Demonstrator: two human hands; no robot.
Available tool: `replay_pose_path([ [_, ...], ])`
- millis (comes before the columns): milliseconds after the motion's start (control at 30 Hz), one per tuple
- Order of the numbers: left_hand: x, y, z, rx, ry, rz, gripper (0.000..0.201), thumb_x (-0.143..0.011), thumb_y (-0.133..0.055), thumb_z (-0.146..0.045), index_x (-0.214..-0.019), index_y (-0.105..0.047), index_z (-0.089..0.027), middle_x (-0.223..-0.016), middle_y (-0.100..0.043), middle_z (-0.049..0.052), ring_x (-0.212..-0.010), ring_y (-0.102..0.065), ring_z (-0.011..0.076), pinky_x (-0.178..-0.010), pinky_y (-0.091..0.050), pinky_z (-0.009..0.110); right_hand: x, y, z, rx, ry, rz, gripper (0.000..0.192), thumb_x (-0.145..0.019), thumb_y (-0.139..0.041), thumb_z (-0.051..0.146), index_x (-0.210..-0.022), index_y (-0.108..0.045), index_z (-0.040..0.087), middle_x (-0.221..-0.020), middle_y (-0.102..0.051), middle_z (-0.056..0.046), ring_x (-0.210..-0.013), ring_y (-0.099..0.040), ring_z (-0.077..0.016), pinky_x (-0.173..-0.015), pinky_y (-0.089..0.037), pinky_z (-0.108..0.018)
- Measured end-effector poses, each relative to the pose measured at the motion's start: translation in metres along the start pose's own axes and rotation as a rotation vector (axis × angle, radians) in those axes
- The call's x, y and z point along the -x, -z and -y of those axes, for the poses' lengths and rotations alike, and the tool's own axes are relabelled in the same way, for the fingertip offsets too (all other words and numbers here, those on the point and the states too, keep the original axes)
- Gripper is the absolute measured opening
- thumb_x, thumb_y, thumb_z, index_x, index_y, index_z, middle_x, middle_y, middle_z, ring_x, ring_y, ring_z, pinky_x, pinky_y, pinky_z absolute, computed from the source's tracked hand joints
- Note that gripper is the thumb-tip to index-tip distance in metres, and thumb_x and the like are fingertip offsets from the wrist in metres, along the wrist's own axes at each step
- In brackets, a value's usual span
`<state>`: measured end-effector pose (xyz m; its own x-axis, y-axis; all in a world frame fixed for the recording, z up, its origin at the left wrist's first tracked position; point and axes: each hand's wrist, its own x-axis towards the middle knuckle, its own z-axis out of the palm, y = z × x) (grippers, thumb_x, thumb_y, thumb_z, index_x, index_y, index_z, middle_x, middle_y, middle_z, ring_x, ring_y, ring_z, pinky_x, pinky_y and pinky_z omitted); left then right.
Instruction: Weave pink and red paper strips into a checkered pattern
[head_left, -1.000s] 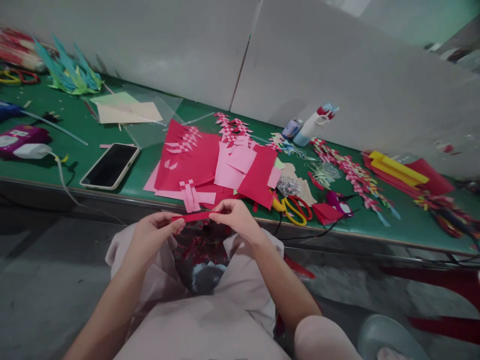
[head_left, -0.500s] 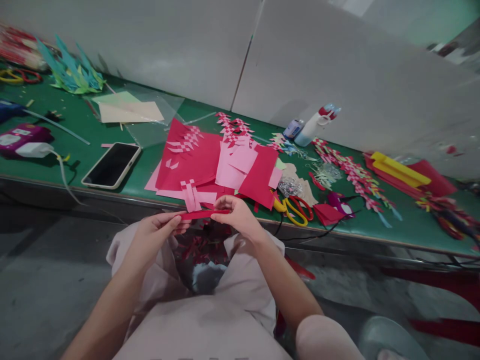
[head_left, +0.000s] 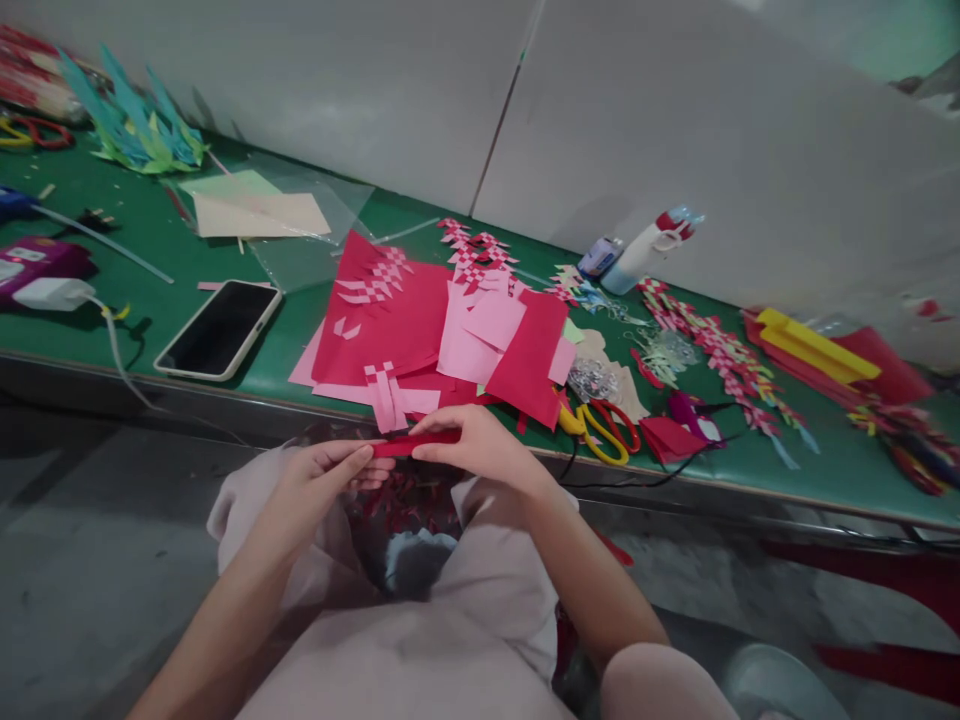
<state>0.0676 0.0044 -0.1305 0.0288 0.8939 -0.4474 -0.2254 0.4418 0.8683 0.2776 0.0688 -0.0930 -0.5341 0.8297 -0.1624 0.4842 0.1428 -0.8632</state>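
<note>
A narrow red paper strip [head_left: 397, 447] stretches between my two hands, just off the near edge of the table. My left hand [head_left: 326, 470] pinches its left end between thumb and fingers. Farther along, my right hand [head_left: 469, 445] grips the strip, thumb below and fingers curled over it. Right behind the strip lies a small woven piece of pink paper strips [head_left: 385, 395], resting on a long pink strip. Red paper sheets [head_left: 405, 320] and pink paper pieces [head_left: 469, 335] are stacked beyond. Small pink-and-red woven pieces [head_left: 382, 277] lie on the red sheet.
On the green table [head_left: 247, 400] lie a phone [head_left: 219, 330] at left and yellow-and-red scissors [head_left: 604, 430] at right. A white bottle [head_left: 645, 255] stands near the wall. Woven paper strings [head_left: 712, 355] stretch to the right. Red scraps [head_left: 390, 500] sit below my hands.
My right hand has slid left along the strip, closer to my left hand, and its fingers have folded over it. The view has shifted slightly.
</note>
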Motion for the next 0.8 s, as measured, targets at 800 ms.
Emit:
replay_pose_path([
  [800,-0.042,0.03,-0.011,-1.216,-0.817,-0.144,0.033,-0.086,-0.047,-0.021,-0.112,-0.067,-0.018,-0.112,-0.068,0.011,-0.103,-0.057,0.027,-0.092,-0.046,0.044,-0.064,0.019,-0.003,0.383,0.503,0.242,0.017,-0.092,-0.049,0.016,-0.092,-0.066,0.018,-0.122,-0.066,-0.008,-0.115,-0.056,-0.0184,-0.099,-0.037,-0.035],
])
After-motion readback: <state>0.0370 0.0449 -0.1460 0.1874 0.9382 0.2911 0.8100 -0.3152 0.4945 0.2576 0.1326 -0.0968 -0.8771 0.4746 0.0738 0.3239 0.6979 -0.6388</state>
